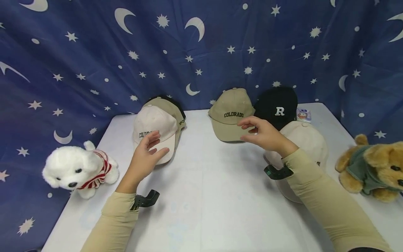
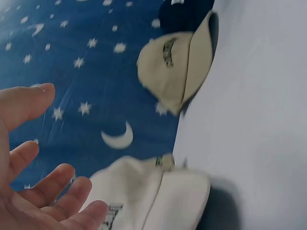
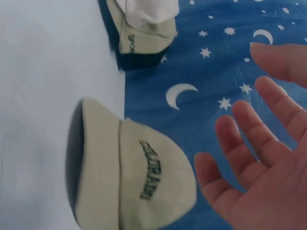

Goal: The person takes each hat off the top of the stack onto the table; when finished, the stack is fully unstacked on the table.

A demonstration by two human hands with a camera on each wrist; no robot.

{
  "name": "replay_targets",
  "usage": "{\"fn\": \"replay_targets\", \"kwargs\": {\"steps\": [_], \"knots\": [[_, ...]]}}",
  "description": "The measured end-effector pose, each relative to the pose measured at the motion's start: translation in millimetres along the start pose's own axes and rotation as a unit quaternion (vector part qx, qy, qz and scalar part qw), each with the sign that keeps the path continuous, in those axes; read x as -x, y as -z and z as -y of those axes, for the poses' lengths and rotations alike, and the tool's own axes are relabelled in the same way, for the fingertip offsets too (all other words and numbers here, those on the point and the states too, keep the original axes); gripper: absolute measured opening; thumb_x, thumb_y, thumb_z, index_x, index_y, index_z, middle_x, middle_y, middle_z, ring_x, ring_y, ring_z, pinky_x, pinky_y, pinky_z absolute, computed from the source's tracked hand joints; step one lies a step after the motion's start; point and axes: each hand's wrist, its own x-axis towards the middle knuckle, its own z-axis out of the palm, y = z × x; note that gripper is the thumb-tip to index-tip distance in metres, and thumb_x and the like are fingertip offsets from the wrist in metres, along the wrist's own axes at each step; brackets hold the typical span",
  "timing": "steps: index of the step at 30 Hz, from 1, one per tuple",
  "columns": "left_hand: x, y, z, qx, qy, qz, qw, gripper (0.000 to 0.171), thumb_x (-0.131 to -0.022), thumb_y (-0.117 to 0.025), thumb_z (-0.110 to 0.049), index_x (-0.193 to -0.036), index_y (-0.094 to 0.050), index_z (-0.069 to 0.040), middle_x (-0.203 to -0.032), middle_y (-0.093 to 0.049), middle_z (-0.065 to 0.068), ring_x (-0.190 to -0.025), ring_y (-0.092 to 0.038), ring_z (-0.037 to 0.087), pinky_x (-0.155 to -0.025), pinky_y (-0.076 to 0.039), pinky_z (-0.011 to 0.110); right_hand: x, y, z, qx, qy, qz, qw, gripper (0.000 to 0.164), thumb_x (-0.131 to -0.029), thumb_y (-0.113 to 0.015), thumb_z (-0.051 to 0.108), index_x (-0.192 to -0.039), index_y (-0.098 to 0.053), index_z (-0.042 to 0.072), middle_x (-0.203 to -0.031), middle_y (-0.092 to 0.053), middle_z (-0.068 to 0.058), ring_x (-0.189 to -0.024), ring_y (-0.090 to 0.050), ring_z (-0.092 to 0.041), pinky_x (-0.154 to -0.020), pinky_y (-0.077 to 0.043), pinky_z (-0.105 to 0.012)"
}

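My left hand (image 1: 145, 157) hovers with loosely bent fingers and holds nothing. It overlaps the cream cap (image 1: 155, 122) in the head view; that cap sits in front of a tan cap (image 1: 167, 106) and a black one at the back left. My right hand (image 1: 262, 134), also holding nothing, is in the air before the khaki COLORADO cap (image 1: 233, 106), its thumb apart from the fingers (image 3: 230, 132). Right of that cap stands a black cap (image 1: 278, 105) with a white R. A second cream cap (image 1: 306, 140) is partly hidden behind my right forearm.
On the white table (image 1: 201, 196), a white plush dog (image 1: 72, 168) in a striped red scarf sits at the left edge. A brown plush dog (image 1: 374, 164) in green is at the right. Behind hangs a blue curtain (image 1: 220, 52). A small printed packet (image 1: 303, 115) lies at the back right.
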Motion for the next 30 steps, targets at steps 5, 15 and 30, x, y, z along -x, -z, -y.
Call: {"fn": "replay_targets", "kwargs": {"steps": [5,15,30], "knots": [[3.3,16.9,6.8,0.012,0.01,-0.027,0.9995,0.068,-0.094,-0.071,-0.013,-0.15,-0.036,0.001,-0.147,-0.044,0.02,-0.136,-0.042,0.032,-0.111,-0.034,0.051,-11.8,-16.3,-1.1,-0.033,-0.009,0.017,0.999,0.039,-0.09,-0.07,0.003,-0.127,-0.06,-0.003,-0.129,-0.057,-0.019,-0.118,-0.053,-0.035,-0.1,-0.044,-0.051],[6.1,37.7,22.4,-0.003,0.035,-0.061,0.9975,0.073,-0.095,-0.07,-0.016,-0.154,-0.03,-0.003,-0.148,-0.042,0.019,-0.137,-0.041,0.033,-0.111,-0.033,0.05,-33.3,-43.2,0.6,-0.066,-0.006,0.038,0.997,0.039,-0.088,-0.071,0.001,-0.126,-0.061,-0.005,-0.129,-0.057,-0.021,-0.116,-0.053,-0.036,-0.1,-0.044,-0.05],[-0.6,54.0,51.7,-0.013,0.091,-0.06,0.994,0.077,-0.096,-0.07,-0.019,-0.155,-0.025,0.001,-0.153,-0.036,0.025,-0.14,-0.036,0.039,-0.111,-0.033,0.051,-57.3,-82.6,-1.0,-0.075,-0.021,0.084,0.993,0.039,-0.088,-0.073,0.005,-0.126,-0.062,-0.001,-0.139,-0.055,-0.014,-0.122,-0.056,-0.035,-0.1,-0.047,-0.043]]}}
